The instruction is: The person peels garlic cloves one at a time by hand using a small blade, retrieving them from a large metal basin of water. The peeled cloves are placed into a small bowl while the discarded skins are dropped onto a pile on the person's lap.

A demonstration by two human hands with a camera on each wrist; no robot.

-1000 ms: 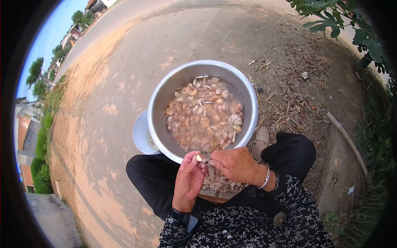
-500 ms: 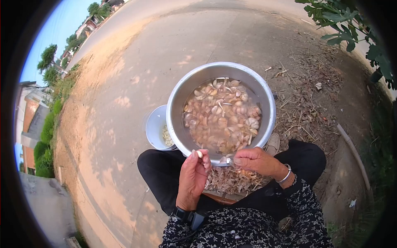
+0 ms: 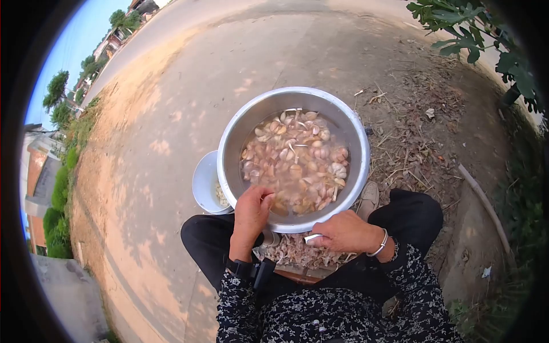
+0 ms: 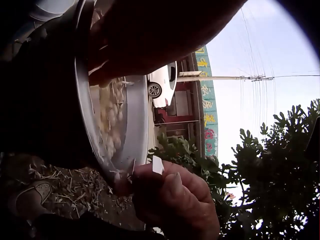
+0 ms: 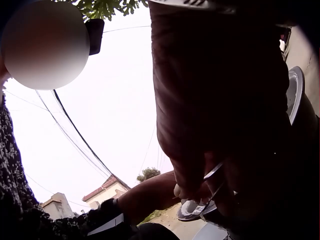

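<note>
A large metal basin (image 3: 359, 188) holds garlic cloves and bulbs (image 3: 297, 151) in cloudy water. My left hand (image 3: 250, 210) reaches over the near left rim, its back toward the head camera and its thumb side close above the water. Its other fingertips are hidden, and I cannot tell whether it holds a clove. In front of the basin's near rim, my right hand (image 3: 346, 231) grips a small knife (image 3: 313, 238) with curled fingers. A thin blade (image 5: 215, 171) shows between those fingers in the right wrist view.
A pale bowl (image 3: 203, 183) with peeled cloves (image 3: 221, 194) stands against the basin's left side. Garlic skins (image 3: 297, 251) lie heaped between the person's legs. To the right are dry leaves (image 3: 423, 114), a stick (image 3: 485, 203) and a shoe (image 3: 369, 200).
The left hand has moved forward over the basin from its near edge, where it pinched a peeled clove. The right hand has drawn away from the left hand with the knife.
</note>
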